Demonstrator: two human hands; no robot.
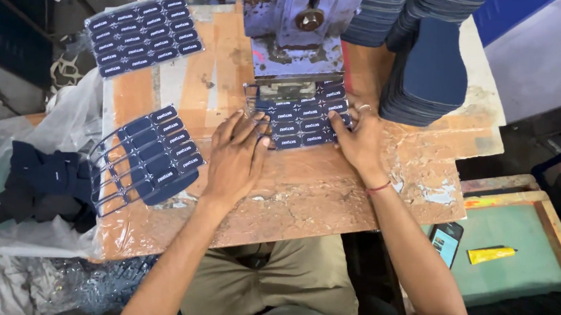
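At the centre of the worn wooden bench [304, 198], both hands rest on a sheet of dark blue printed labels [301, 121] that lies partly under the blue press head [296, 30]. The left hand [238, 158] lies palm down, fingers spread and nearly flat, with the fingertips touching the sheet's left edge; it grips nothing. The right hand [359, 140] lies at the sheet's right edge, fingers extended and pressed against the corner; whether the thumb hooks under the sheet cannot be determined. A ring is visible on one finger, and a red thread [378, 187] circles the wrist.

Left of the left hand, a metal wire frame [105, 171] holds a second group of labels [162, 152], tilted diagonally on the bench. A third sheet of labels [143, 33] lies at the far left corner of the bench, well apart from the hands.

Right of the press head, stacks of dark blue fabric pieces [425, 69] stand just beyond the right hand. A clear plastic bag [35, 186] containing dark scraps sits off the bench's left edge. On the green-topped tray [516, 266] to the right lie a phone [446, 241] and a yellow tube [491, 254], near each other but not touching.
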